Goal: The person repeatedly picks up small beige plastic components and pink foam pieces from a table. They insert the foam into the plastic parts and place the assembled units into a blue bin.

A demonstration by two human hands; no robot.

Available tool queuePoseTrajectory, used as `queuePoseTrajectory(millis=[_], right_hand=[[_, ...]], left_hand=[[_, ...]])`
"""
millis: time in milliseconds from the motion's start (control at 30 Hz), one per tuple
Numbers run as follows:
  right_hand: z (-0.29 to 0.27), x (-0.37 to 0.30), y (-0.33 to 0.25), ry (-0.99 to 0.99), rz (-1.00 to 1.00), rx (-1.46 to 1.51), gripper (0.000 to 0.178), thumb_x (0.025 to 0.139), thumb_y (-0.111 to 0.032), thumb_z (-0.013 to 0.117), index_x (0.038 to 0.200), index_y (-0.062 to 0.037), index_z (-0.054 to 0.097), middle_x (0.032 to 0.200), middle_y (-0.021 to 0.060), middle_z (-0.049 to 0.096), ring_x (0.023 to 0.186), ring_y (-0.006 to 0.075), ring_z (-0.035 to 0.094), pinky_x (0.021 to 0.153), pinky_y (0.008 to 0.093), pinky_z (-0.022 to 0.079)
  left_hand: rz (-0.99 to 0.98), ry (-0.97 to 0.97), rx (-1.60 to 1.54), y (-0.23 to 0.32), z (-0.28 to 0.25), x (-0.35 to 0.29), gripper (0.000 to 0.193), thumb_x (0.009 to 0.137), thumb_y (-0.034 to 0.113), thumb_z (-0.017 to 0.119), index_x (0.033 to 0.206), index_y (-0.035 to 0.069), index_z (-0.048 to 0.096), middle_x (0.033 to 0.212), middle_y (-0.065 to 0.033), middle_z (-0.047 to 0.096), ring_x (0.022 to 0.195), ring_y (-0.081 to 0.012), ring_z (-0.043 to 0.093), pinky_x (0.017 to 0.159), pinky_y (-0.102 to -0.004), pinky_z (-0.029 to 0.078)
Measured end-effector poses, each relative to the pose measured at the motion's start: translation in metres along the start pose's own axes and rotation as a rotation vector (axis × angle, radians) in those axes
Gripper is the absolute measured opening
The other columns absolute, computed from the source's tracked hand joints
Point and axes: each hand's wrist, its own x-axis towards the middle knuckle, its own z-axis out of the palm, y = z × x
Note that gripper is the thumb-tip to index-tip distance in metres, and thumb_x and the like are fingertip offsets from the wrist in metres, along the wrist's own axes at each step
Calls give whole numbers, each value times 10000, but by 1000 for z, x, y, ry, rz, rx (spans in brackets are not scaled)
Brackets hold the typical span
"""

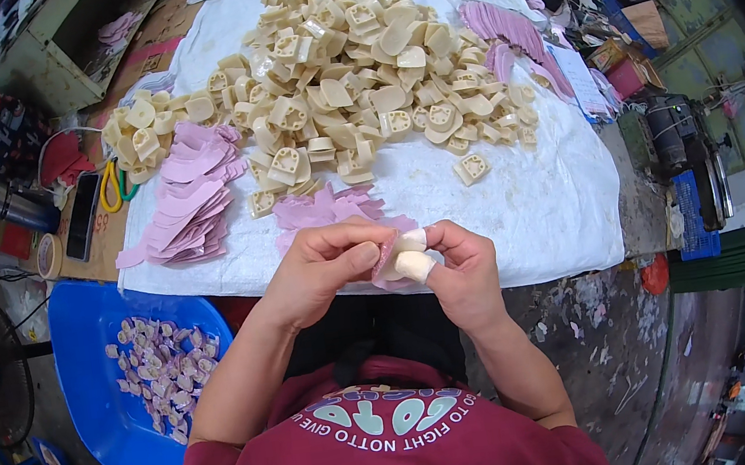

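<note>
Close to my body, at the front edge of the cloth-covered table, both hands meet over a small pink cover piece (385,264). My left hand (325,261) pinches it between thumb and index finger. My right hand (463,270) has pale finger cots on thumb and index finger, and these press against the piece from the other side. A cream part seems to sit inside the pink piece, mostly hidden by the fingers. Just beyond my hands lie loose pink cut pieces (325,208). Farther back rises a big heap of cream plastic shoe heels (335,79), with a single heel (472,168) apart from it.
A blue tub (81,361) at the left holds several pink-covered heels (166,365). Stacked pink pieces (187,199) lie on the table's left, near yellow-handled scissors (109,186), a phone (84,215) and a tape roll (50,255). A machine (681,134) stands at the right.
</note>
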Motion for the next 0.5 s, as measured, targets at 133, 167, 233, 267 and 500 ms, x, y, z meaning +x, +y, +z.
queuePoseTrajectory(millis=[133,167,233,267,500], right_hand=[[13,3,-5,51,-45,-83,103,811,-51,681,891,-1,637,816,2,636,772,57,553,706,231,468],[14,3,-6,65,-78,-148,100,811,-50,679,887,0,636,812,2,634,769,56,552,701,231,469],[15,5,-5,70,-48,-159,94,806,-44,675,877,1,635,805,2,632,752,58,550,690,230,467],[15,6,-4,72,-33,-164,91,803,-42,674,873,2,634,801,2,630,744,59,549,684,229,465],[11,6,-5,29,1,-271,101,772,-41,687,847,2,634,753,16,623,708,74,543,653,245,460]], left_hand=[[391,60,473,-10,4,4,152,922,76,562,1017,-17,637,1001,-52,603,877,-126,558,777,-258,451],[406,96,524,-14,5,5,147,926,56,539,1009,-17,635,1021,-61,605,904,-134,563,805,-265,450],[254,148,407,-13,7,7,105,919,37,537,941,-8,628,1043,-79,595,970,-145,561,861,-286,440],[208,90,352,-8,6,8,93,915,40,546,929,-8,624,1039,-78,593,975,-145,559,871,-290,435],[361,88,738,2,7,13,57,895,56,600,894,1,614,1016,-61,587,957,-139,556,859,-295,433]])
